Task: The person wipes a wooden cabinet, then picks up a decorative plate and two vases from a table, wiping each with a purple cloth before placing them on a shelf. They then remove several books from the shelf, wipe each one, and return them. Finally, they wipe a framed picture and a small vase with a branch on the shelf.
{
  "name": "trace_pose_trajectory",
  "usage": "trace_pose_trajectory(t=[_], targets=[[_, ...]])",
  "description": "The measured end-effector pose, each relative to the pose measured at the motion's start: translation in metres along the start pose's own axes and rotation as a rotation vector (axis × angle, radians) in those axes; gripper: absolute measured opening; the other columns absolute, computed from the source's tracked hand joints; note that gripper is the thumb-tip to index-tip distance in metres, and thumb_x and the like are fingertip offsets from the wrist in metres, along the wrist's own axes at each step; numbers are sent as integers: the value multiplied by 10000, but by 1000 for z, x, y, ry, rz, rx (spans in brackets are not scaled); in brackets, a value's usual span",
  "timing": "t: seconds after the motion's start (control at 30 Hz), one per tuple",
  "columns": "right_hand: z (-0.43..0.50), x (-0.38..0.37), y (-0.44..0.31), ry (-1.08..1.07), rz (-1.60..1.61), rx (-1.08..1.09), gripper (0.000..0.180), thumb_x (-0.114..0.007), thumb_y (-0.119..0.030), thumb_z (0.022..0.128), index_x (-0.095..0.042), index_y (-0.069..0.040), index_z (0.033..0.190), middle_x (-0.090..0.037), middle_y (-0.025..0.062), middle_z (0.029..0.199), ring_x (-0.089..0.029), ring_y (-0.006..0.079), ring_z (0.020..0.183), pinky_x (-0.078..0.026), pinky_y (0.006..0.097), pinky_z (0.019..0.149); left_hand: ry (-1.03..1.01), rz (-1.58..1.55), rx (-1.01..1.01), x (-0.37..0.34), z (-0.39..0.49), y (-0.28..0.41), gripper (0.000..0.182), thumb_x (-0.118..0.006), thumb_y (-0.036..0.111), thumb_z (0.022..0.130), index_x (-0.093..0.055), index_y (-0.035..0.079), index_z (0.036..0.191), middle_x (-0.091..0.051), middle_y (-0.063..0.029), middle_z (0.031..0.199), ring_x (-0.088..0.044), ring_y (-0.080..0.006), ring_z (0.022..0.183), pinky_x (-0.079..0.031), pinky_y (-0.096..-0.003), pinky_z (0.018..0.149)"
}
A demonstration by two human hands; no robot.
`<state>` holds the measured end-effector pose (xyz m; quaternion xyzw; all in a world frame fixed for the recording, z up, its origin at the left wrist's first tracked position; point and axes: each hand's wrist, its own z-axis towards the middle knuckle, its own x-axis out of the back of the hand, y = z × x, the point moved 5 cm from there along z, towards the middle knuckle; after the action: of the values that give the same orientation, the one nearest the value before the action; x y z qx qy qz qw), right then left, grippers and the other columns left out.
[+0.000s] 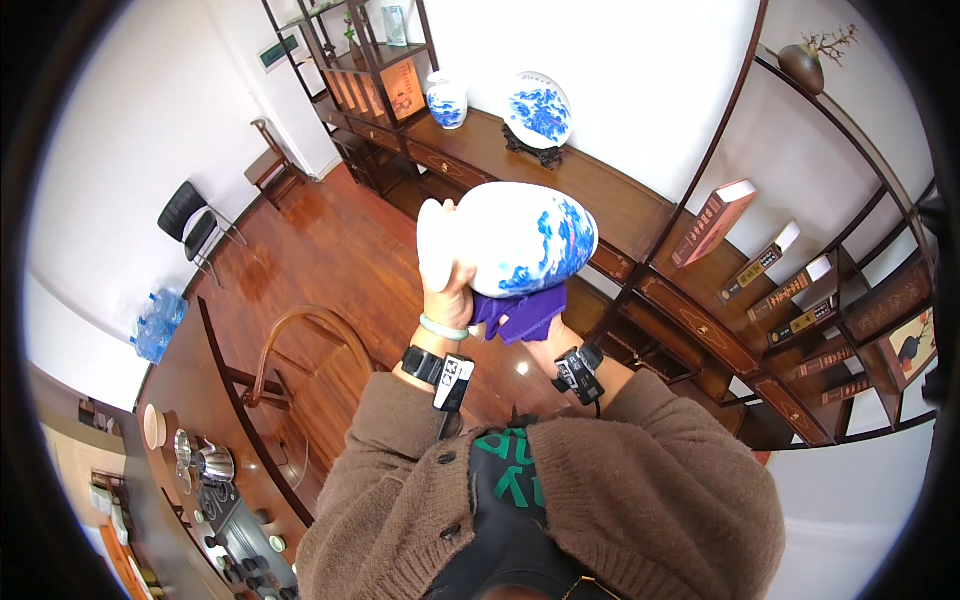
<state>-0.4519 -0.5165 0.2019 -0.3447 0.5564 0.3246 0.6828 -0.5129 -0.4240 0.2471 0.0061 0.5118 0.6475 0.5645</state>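
A blue-and-white porcelain vase (517,240) lies tilted on its side in the air before me, its mouth to the left. My left hand (450,289) grips it around the neck, just behind the flared white rim. Beneath the body of the vase, a purple cloth (525,311) is pressed against its underside by my right hand (546,334), whose fingers are mostly hidden by the cloth and the vase.
Beyond the vase runs a dark wooden cabinet (615,199) bearing a smaller porcelain vase (447,101) and a decorated plate (538,111) on a stand. Books stand on shelves at right. A wooden armchair (300,319) and a tea table (172,390) are at left.
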Motion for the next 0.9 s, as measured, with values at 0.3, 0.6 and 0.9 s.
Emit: trace_pose_trajectory(t=[0.3, 0.6, 0.9], targets=[[-25, -12, -15, -9, -195, -1, 570, -364, -472, 1022, -416, -59, 1411, -482, 129, 1421, -488, 282, 1278, -419, 431, 1066, -303, 524, -56, -36, 12, 9, 951, -867, 270, 699, -350, -16, 1444, -436, -176, 1451, -431, -291, 1334, -314, -468, 1140], [-3, 7, -36, 156, -222, -42, 597, -414, -509, 1004, -443, -62, 1398, -570, 133, 1328, -576, 269, 1180, -491, 415, 995, -496, 1282, -744, -43, 5, 21, 736, -866, 244, 652, -554, 17, 1279, -552, -179, 1328, -459, -386, 1295, -313, -498, 1125], [23, 35, -68, 372, -570, -26, 446, -555, -388, 986, -554, -46, 1273, -663, 110, 1129, -650, 189, 981, -556, 366, 859, -402, 711, 87, 19, 39, 6, 717, -892, 177, 643, -562, -4, 1254, -640, -125, 1206, -640, -234, 1047, -514, -346, 915]])
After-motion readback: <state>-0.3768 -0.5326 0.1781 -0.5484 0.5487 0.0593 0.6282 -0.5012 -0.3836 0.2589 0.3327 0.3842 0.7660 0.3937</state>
